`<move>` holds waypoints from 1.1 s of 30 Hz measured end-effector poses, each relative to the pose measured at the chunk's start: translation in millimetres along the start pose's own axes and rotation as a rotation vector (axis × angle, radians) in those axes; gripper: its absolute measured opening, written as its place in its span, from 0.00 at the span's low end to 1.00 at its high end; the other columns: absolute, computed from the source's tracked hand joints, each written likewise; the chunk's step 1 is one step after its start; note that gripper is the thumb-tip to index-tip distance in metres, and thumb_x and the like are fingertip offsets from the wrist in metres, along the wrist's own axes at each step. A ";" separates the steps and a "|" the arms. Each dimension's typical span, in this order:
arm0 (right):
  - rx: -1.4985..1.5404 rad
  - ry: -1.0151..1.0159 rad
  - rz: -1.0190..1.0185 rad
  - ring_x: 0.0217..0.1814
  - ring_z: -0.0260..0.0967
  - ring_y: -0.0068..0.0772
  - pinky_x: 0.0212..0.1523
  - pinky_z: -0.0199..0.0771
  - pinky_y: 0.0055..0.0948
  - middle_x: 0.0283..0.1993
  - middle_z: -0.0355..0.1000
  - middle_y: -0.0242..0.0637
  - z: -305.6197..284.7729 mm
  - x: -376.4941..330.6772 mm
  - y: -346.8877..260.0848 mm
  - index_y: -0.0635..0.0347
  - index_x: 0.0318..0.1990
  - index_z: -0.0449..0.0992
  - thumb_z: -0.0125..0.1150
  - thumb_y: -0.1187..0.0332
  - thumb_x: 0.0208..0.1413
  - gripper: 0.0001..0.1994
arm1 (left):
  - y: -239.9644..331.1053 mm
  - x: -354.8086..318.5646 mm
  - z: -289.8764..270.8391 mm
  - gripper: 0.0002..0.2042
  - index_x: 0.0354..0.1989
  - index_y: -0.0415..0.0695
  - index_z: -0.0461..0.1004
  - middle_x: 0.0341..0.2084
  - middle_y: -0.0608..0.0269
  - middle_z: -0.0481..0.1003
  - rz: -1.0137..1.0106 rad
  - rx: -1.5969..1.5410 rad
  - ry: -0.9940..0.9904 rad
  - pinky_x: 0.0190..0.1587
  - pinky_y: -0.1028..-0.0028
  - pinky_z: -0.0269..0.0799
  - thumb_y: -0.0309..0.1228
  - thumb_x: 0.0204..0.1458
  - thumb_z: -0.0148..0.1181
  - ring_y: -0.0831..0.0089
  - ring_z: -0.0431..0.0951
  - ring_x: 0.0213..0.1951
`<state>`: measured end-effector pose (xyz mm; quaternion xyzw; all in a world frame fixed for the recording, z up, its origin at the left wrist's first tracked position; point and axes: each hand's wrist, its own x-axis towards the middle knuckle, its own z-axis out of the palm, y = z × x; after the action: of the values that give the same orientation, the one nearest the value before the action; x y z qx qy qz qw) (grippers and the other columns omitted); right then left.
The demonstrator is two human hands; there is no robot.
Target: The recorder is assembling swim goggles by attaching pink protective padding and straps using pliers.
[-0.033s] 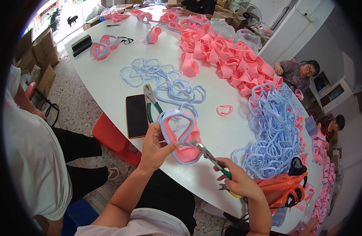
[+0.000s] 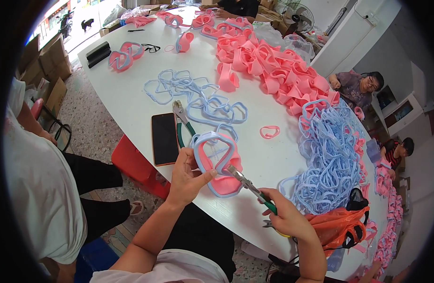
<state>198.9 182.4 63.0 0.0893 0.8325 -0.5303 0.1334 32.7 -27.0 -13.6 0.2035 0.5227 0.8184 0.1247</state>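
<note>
My left hand (image 2: 185,181) grips a pink goggle skirt with light-blue frames (image 2: 233,160) by its near left side, thumb on top. It is tilted up above the table's near edge. My right hand (image 2: 287,216) is closed round a pair of green-handled pliers (image 2: 252,188). Their jaws meet the blue frame on its right side, near the middle between the two eye openings. Behind my left hand lie a second pair of green-handled pliers (image 2: 178,111) and a black phone (image 2: 164,140). Beneath my right hand another tool (image 2: 268,224) with a yellow handle partly shows.
Loose blue frames (image 2: 217,111) lie beyond the phone. A big heap of blue frames (image 2: 328,160) and pink skirts (image 2: 273,66) fills the table's right side. An orange bag (image 2: 337,226) rests near my right arm. A person (image 2: 37,165) stands at left; others sit around the table.
</note>
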 end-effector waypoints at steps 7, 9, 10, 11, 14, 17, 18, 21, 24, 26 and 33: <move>-0.502 0.201 -0.145 0.57 0.60 0.48 0.55 0.68 0.34 0.53 0.61 0.50 10.4 0.7 -10.2 0.65 0.63 0.56 0.45 0.88 0.39 0.36 | -2.3 -7.4 0.9 0.20 0.44 0.42 0.60 0.37 0.60 0.72 0.066 0.093 -0.033 0.38 0.77 0.74 0.23 0.48 0.67 0.76 0.76 0.39; -0.500 0.247 -0.141 0.57 0.59 0.50 0.56 0.66 0.35 0.53 0.60 0.51 14.1 -2.0 -9.6 0.65 0.63 0.56 0.45 0.88 0.38 0.36 | -5.9 -7.6 1.8 0.20 0.44 0.41 0.61 0.36 0.60 0.72 0.159 0.167 -0.037 0.38 0.77 0.74 0.23 0.48 0.67 0.76 0.76 0.38; -0.501 0.262 -0.137 0.57 0.59 0.50 0.56 0.65 0.36 0.53 0.60 0.51 14.9 -1.1 -8.5 0.65 0.63 0.56 0.46 0.88 0.38 0.36 | -7.0 -8.1 1.3 0.20 0.44 0.41 0.62 0.35 0.60 0.73 0.251 0.246 -0.036 0.38 0.77 0.73 0.23 0.47 0.67 0.76 0.76 0.36; -0.501 0.278 -0.132 0.58 0.59 0.49 0.57 0.65 0.37 0.54 0.60 0.51 15.6 -0.4 -7.7 0.66 0.63 0.56 0.46 0.87 0.38 0.36 | -6.3 -10.5 0.9 0.20 0.44 0.41 0.62 0.35 0.60 0.73 0.252 0.248 -0.036 0.38 0.77 0.73 0.23 0.47 0.67 0.76 0.76 0.36; -0.606 0.312 -0.173 0.57 0.60 0.50 0.55 0.65 0.38 0.53 0.60 0.52 21.1 1.0 -6.0 0.66 0.63 0.56 0.47 0.86 0.39 0.35 | -3.4 -16.4 -0.4 0.19 0.44 0.40 0.64 0.33 0.60 0.73 0.334 0.462 -0.039 0.38 0.76 0.73 0.24 0.47 0.68 0.76 0.76 0.35; -0.387 0.174 -0.120 0.56 0.60 0.54 0.57 0.63 0.41 0.51 0.61 0.53 12.7 4.8 -8.2 0.67 0.61 0.59 0.49 0.86 0.40 0.33 | -1.7 -14.8 -1.7 0.20 0.45 0.40 0.60 0.37 0.58 0.72 0.277 0.413 -0.106 0.46 0.71 0.74 0.22 0.49 0.65 0.75 0.77 0.40; -0.389 0.175 -0.120 0.56 0.60 0.54 0.57 0.63 0.41 0.51 0.61 0.53 12.9 5.3 -8.1 0.67 0.61 0.59 0.49 0.86 0.40 0.33 | -2.1 -13.5 -0.7 0.19 0.44 0.40 0.62 0.35 0.59 0.72 0.292 0.363 -0.081 0.42 0.74 0.73 0.23 0.48 0.67 0.75 0.76 0.37; -0.496 0.256 -0.154 0.52 0.65 0.50 0.49 0.68 0.42 0.47 0.64 0.50 13.6 4.9 -8.9 0.66 0.56 0.64 0.50 0.85 0.41 0.28 | -3.0 -11.2 0.6 0.19 0.44 0.40 0.64 0.34 0.59 0.73 0.283 0.282 -0.064 0.38 0.76 0.73 0.24 0.47 0.68 0.76 0.76 0.35; -0.583 0.314 -0.109 0.46 0.68 0.50 0.44 0.68 0.43 0.42 0.67 0.46 15.8 6.1 -9.9 0.63 0.50 0.67 0.50 0.85 0.40 0.24 | -0.8 -11.8 -1.0 0.19 0.44 0.40 0.64 0.35 0.59 0.73 0.207 0.237 -0.080 0.37 0.77 0.73 0.24 0.48 0.68 0.76 0.76 0.36; -0.693 0.359 -0.082 0.45 0.69 0.50 0.39 0.69 0.44 0.41 0.68 0.44 16.8 7.6 -9.3 0.62 0.46 0.67 0.52 0.84 0.41 0.21 | 2.7 -12.9 0.2 0.19 0.44 0.40 0.64 0.35 0.59 0.73 0.156 0.214 -0.092 0.37 0.77 0.73 0.24 0.48 0.67 0.76 0.76 0.37; -0.679 0.376 -0.110 0.46 0.69 0.49 0.38 0.70 0.42 0.40 0.68 0.44 13.0 6.6 -2.2 0.62 0.47 0.67 0.53 0.85 0.39 0.22 | 4.5 -9.4 3.0 0.18 0.43 0.40 0.64 0.33 0.60 0.73 0.140 0.239 -0.074 0.36 0.78 0.73 0.24 0.48 0.67 0.77 0.76 0.35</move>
<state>193.6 169.8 57.6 0.0908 0.9740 -0.2056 -0.0282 42.5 -30.4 -10.2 0.2828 0.5961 0.7490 0.0614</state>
